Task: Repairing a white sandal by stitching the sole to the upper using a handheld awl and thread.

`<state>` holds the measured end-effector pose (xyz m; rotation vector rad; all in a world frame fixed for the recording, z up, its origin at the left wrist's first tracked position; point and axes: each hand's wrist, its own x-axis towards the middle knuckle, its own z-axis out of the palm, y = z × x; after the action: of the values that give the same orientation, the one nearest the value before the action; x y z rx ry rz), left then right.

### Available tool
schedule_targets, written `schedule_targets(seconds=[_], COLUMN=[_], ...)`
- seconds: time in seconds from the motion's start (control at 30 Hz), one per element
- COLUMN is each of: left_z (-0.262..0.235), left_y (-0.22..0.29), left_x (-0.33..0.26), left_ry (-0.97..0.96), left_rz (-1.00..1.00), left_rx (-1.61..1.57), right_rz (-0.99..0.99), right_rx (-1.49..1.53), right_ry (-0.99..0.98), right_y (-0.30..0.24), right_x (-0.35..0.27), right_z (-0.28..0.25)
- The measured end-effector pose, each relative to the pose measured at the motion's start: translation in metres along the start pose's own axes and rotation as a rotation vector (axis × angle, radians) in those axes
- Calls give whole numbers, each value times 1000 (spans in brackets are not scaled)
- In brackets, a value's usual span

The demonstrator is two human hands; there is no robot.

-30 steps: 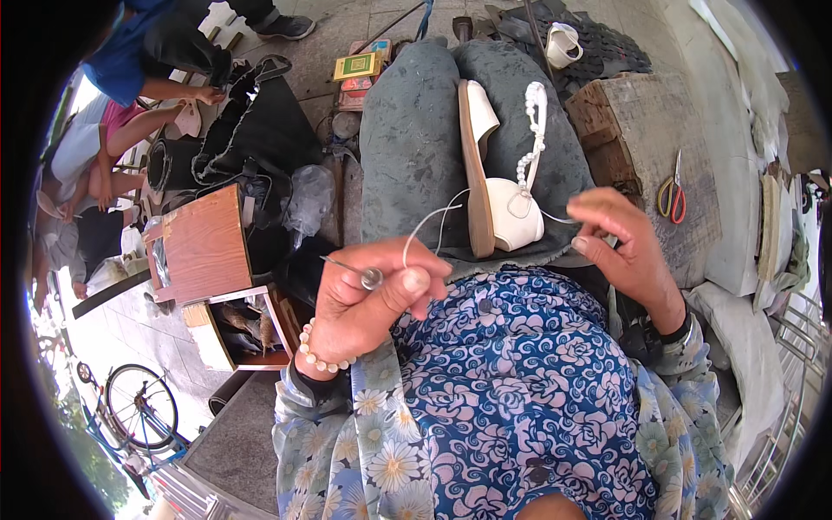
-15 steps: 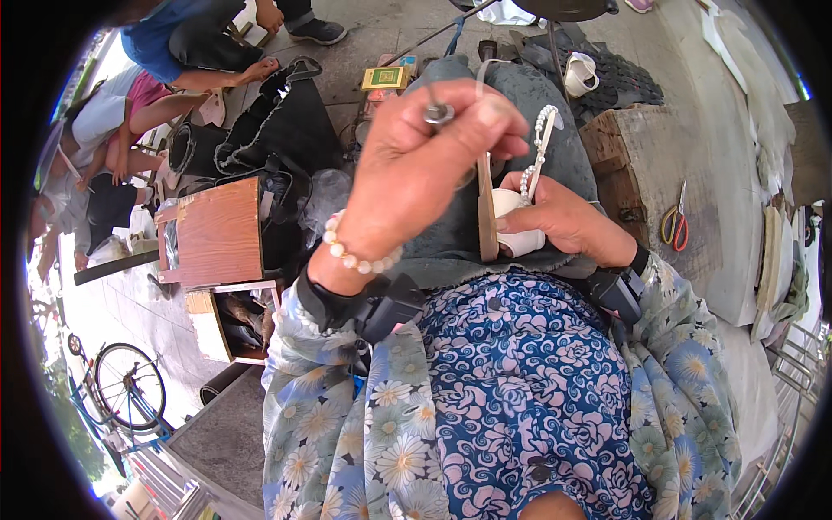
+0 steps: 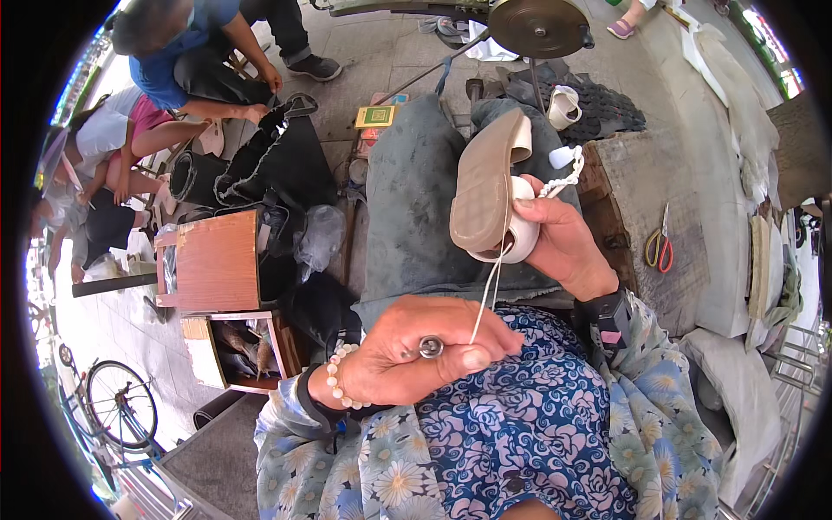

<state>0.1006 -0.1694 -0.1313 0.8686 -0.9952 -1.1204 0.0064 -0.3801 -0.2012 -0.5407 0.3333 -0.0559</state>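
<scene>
My right hand grips a white sandal by its heel end, its brown sole turned up toward me and its toe pointing away. A strap of white beads hangs off its right side. From the heel a doubled white thread runs down to my left hand, which pinches it between thumb and fingers in front of my patterned apron. The same hand is closed round a tool with a round metal end; the rest of the tool is hidden in the fist.
A grey cloth covers my lap. On the right, scissors lie on a wooden block, and another white shoe sits beyond it. To the left stand a wooden box and black material near a seated person.
My left hand has come down and back toward my body, drawing the thread out from the sandal. My right hand has tilted the sandal so its sole faces up.
</scene>
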Motion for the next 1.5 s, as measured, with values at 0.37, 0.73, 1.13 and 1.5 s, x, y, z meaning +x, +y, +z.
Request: schedule_targets(seconds=[0.37, 0.73, 1.13, 1.5], left_z=[-37, -39, -35, -54], left_y=[-51, -64, -79, -64], left_x=[-1, 59, 83, 48], left_ry=[345, 535, 518, 449], left_rz=[-22, -9, -84, -117], left_rx=[-637, -130, -75, -91], right_rz=[-86, -65, -52, -226], right_rx=[393, 321, 207, 60], right_ry=[-128, 39, -68, 27], right_y=[-8, -8, -5, -4], right_x=[-20, -48, -52, -38], right_z=[-29, -67, -72, -49])
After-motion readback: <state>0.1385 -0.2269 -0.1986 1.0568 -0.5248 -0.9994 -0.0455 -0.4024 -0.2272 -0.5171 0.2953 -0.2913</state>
